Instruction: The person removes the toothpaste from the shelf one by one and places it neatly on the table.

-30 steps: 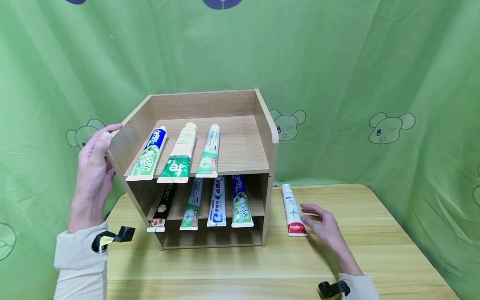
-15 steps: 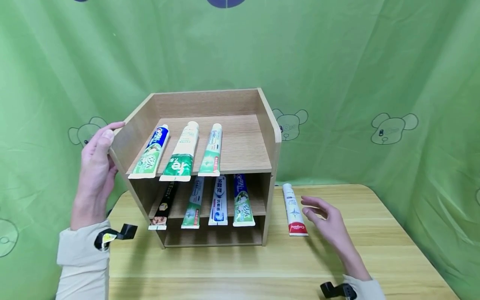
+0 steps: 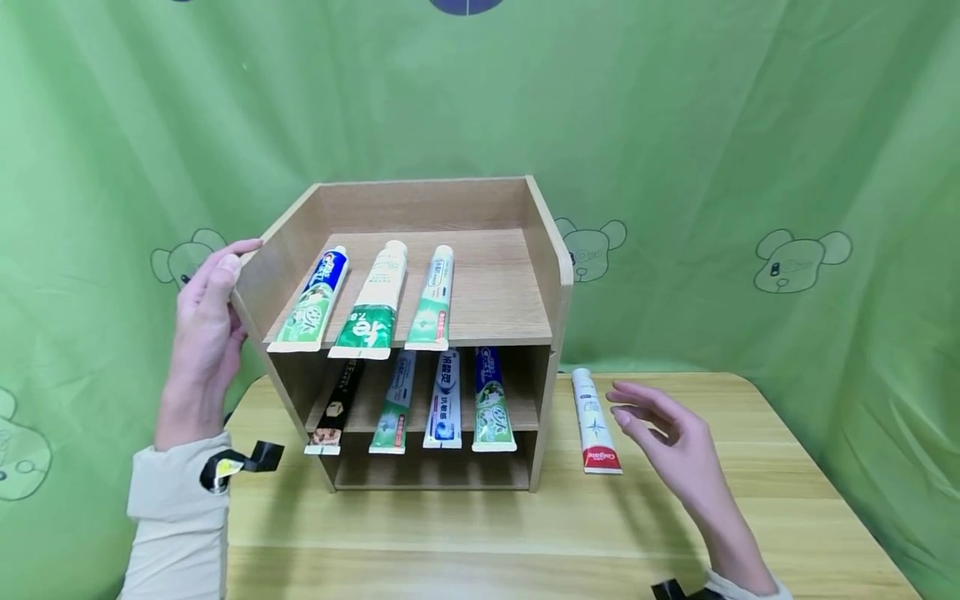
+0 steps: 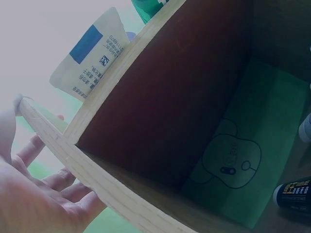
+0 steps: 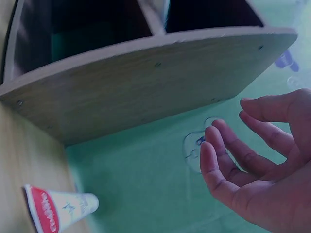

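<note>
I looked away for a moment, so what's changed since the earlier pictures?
The right hand has risen and drawn slightly away from the red-and-white toothpaste tube, holding nothing. The head view has shifted slightly. The left hand still grips the wooden shelf; that tube and the shelved tubes stay in place.

Left grip (image 3: 206, 325) raised, pinching, right grip (image 3: 681, 446) lower, fingers loosely bent
</note>
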{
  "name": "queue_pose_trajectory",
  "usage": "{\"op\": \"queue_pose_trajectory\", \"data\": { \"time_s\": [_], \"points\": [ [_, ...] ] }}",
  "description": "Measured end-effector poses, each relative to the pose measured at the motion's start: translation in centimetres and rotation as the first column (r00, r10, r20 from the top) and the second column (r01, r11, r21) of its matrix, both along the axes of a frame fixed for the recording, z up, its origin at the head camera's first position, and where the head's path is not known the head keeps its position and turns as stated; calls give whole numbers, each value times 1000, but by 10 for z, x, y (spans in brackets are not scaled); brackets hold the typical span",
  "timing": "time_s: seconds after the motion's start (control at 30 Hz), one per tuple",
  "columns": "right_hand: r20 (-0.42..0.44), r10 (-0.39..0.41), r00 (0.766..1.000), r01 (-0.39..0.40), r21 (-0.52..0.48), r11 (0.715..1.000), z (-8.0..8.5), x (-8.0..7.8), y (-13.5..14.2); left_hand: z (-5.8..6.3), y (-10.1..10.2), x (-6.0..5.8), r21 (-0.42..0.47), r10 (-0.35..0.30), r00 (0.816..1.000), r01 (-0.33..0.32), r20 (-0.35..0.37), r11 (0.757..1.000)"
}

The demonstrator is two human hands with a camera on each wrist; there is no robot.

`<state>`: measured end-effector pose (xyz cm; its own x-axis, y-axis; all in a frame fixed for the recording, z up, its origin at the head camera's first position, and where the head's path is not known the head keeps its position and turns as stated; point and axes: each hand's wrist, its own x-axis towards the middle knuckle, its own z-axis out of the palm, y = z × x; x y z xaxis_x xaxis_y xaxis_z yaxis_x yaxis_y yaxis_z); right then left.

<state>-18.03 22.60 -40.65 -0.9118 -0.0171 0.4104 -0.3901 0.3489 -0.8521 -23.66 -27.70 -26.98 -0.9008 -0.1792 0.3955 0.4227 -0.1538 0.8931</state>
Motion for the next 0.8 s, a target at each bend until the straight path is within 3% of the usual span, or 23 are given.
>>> {"op": "queue_pose_trajectory", "data": {
  "time_s": [0.4, 0.8],
  "points": [
    [-124, 192, 974, -208, -135, 969, 26, 23, -19, 0, -1, 1, -10, 3, 1000, -3, -2, 1000],
    [-108, 240, 965, -254, -144, 957, 32, 27, -47, 0, 0, 1, -20, -2, 1000, 2, -9, 1000]
  ]
}}
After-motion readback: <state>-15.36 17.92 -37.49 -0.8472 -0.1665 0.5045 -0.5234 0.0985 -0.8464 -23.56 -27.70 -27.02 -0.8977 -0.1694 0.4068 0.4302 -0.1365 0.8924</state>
